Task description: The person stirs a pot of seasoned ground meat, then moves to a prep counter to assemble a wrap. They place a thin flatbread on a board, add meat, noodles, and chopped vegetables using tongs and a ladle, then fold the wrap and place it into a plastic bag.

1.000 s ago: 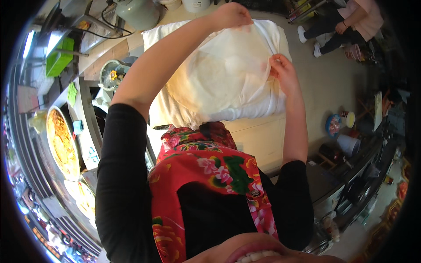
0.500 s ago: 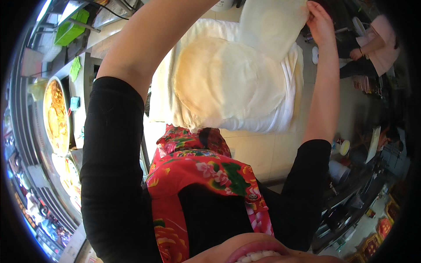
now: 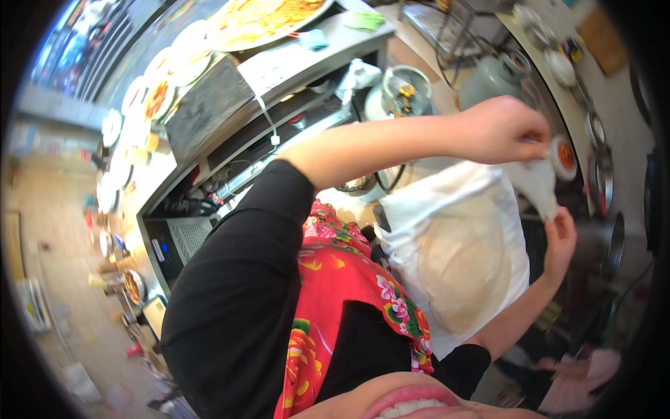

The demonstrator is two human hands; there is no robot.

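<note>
My left hand (image 3: 499, 129) is raised at the upper right, pinching the top of a thin, pale sheet of dough (image 3: 537, 185) that hangs down from it. My right hand (image 3: 560, 237) is just below, fingers up against the lower edge of the same hanging sheet. Under both hands lies a stack of round flat dough sheets (image 3: 464, 262) on a white cloth (image 3: 419, 209). My black sleeves and a red flowered apron (image 3: 342, 279) fill the lower middle of the view.
A metal counter (image 3: 293, 63) at the top holds a large round pan of yellow food (image 3: 265, 17) and several small plates (image 3: 146, 98). A gas cylinder (image 3: 401, 91) and a kettle (image 3: 495, 77) stand near the cloth. Small bowls (image 3: 565, 153) sit at the right.
The view has swung sharply and turned. Both hands have lifted one thin sheet off the stack; it now hangs folded between them to the right of the stack.
</note>
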